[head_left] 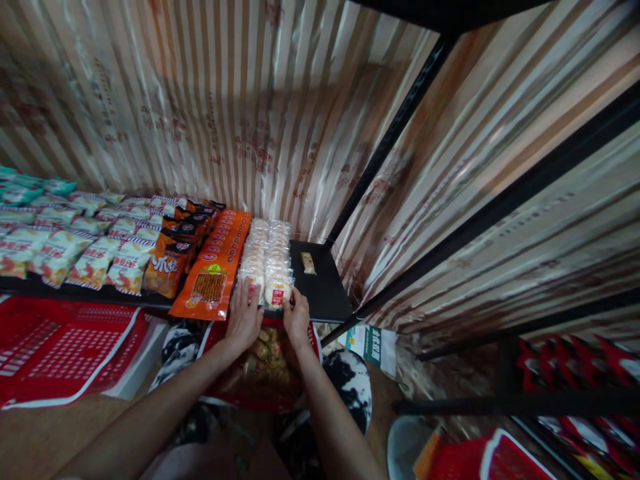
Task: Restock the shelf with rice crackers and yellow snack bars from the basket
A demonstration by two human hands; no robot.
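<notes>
Two rows of clear-wrapped round white cakes [267,250] run back along a black shelf [325,293]. My left hand [244,319] rests at the front of the left row, fingers laid flat against the front packet. My right hand [297,319] pinches the front packet of the right row [277,292] with thumb and fingers at its right edge. Directly below my hands sits a red basket [260,373] holding more small wrapped snacks.
Orange flat packets [215,270] lie left of the cakes, then dark orange bags [170,260] and white snack bags [75,253]. A small yellow packet [308,263] lies alone on the bare shelf end. Empty red baskets [60,347] sit lower left. Striped curtain behind; black rack posts at right.
</notes>
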